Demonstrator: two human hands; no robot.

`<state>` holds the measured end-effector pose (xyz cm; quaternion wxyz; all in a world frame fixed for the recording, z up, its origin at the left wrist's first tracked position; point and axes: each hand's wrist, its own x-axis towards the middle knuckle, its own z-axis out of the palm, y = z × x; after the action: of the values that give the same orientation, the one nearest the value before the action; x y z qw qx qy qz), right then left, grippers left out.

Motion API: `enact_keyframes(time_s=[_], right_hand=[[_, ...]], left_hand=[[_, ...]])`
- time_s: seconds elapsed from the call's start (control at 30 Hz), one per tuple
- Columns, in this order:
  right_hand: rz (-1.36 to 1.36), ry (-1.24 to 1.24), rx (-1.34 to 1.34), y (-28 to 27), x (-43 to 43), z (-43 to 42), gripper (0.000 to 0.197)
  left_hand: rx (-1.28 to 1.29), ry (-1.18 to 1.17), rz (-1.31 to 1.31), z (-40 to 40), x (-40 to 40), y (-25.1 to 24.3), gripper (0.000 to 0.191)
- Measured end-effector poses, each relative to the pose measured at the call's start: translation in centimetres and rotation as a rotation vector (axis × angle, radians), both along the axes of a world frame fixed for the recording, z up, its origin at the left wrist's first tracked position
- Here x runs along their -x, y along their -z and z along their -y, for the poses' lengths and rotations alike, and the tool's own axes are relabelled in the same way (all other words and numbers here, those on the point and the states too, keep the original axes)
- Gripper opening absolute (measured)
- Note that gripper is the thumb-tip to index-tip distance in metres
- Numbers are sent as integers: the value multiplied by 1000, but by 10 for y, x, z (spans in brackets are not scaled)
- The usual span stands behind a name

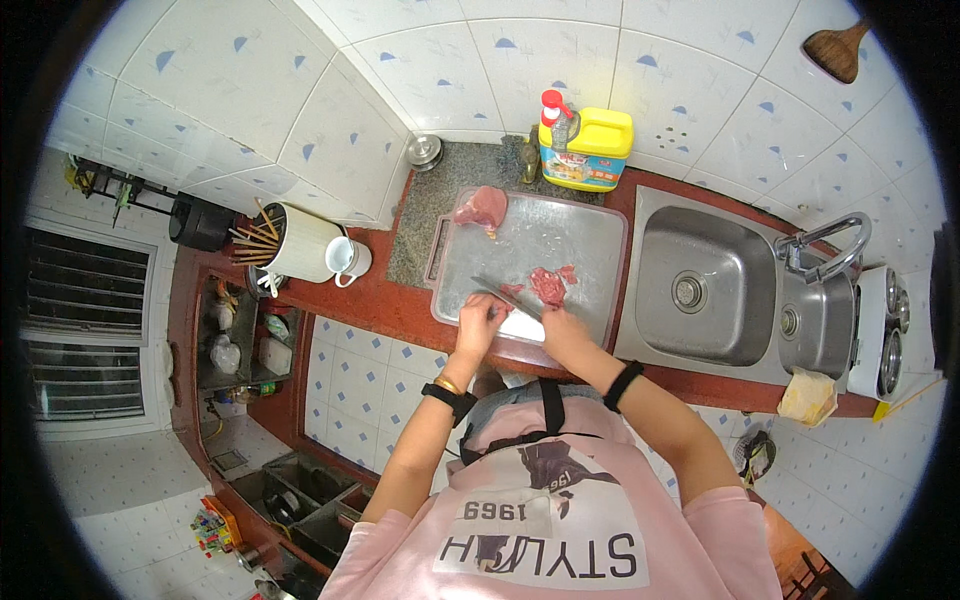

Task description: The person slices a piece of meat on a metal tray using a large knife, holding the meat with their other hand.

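Observation:
A pale cutting board lies on the red counter before me. My right hand is closed around the handle of a kitchen knife, whose blade points left across the board's near part. Beside the blade, the bent fingers of my left hand rest at a small strip of raw meat; whether they grip it I cannot tell. Just right of the blade lies a pile of cut raw meat. A larger piece of raw meat sits at the board's far left corner.
A double steel sink with a faucet is at the right. Behind the board stands a yellow jug with a red pump. Leftward are a white mug, a chopstick holder and, farther back, a round metal lid-like object.

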<state>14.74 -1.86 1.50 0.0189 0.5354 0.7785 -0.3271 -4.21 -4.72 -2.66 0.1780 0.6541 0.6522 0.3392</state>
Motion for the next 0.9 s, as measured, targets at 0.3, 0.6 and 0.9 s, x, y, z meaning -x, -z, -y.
enact_keyframes(time_s=[0.3,0.6,0.9], right_hand=[[-116,-85,-25,9,74,-34,17],[-152,78,41,12,-24,-6,23],[-175,55,-38,-16,-48,-1,18]], left_hand=[[-76,32,-41,-1,-5,7,16],[-49,-5,43,0,-7,-3,12],[-86,-109,154,9,-7,-17,17]])
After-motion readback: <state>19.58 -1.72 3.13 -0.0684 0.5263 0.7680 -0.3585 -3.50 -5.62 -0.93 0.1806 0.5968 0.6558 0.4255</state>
